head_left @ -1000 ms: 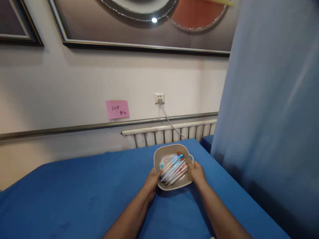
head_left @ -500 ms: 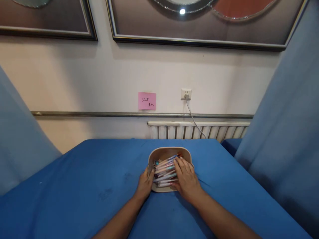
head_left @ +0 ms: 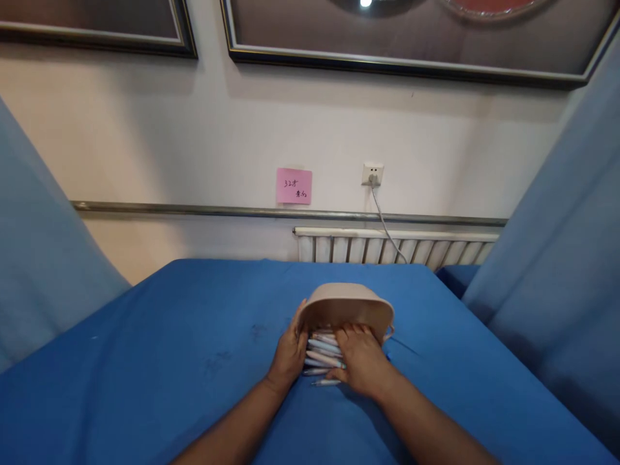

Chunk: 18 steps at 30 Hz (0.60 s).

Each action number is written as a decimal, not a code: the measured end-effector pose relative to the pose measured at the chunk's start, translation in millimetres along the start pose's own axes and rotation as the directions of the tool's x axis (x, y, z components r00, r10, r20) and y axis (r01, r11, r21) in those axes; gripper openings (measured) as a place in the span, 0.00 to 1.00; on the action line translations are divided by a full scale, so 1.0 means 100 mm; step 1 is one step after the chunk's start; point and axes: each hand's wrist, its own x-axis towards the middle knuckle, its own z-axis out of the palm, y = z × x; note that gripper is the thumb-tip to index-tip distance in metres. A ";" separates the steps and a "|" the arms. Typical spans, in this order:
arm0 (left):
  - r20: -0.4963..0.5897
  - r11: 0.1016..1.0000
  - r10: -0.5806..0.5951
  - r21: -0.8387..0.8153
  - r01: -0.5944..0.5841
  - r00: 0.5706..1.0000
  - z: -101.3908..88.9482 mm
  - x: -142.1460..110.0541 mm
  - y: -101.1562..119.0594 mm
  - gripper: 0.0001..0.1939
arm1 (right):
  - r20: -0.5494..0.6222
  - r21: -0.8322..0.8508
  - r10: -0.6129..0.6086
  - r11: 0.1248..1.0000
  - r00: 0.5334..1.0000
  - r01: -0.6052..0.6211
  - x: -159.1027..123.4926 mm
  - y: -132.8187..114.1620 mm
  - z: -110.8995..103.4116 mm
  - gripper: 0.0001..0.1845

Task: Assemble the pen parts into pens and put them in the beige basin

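A beige plastic bin (head_left: 349, 294) is tipped toward me on the blue cloth, its opening facing my side. Several pens (head_left: 323, 347), mostly white and pale, lie in a stack at its mouth; one sits nearest me at the front. My left hand (head_left: 289, 354) grips the bin's left wall, with the fingers behind it and the thumb at the rim. My right hand (head_left: 361, 361) lies over the right ends of the pens, fingers reaching into the bin and thumb on the near side. It covers part of the stack.
Blue cloth (head_left: 203, 323) covers the table, with dark smudges left of the bin. Blue curtains (head_left: 557, 258) hang at both sides. Behind stand a radiator (head_left: 368, 248), a metal rail (head_left: 217, 210) and a plugged-in cable (head_left: 383, 223) at a wall socket (head_left: 372, 174).
The bin has gone from standing upright to tipped toward me. Pens have slid to its front edge, and my right hand has moved with them. The view has shifted slightly.
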 end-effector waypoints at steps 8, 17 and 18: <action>-0.095 0.998 0.055 -0.007 -0.056 0.994 -0.04 -0.01 -0.10 0.26 | 0.054 0.094 -0.027 0.995 0.998 0.022 -0.10 -0.07 -0.03 0.44; -0.165 0.993 0.113 -0.004 -0.115 0.980 -0.12 0.04 -0.06 0.27 | 0.029 0.145 -0.044 0.989 0.999 0.039 -0.18 -0.14 0.00 0.45; -0.190 0.993 0.115 -0.011 -0.119 0.975 -0.14 0.05 -0.07 0.27 | 0.019 0.162 -0.056 0.985 0.998 0.052 -0.20 -0.14 -0.01 0.44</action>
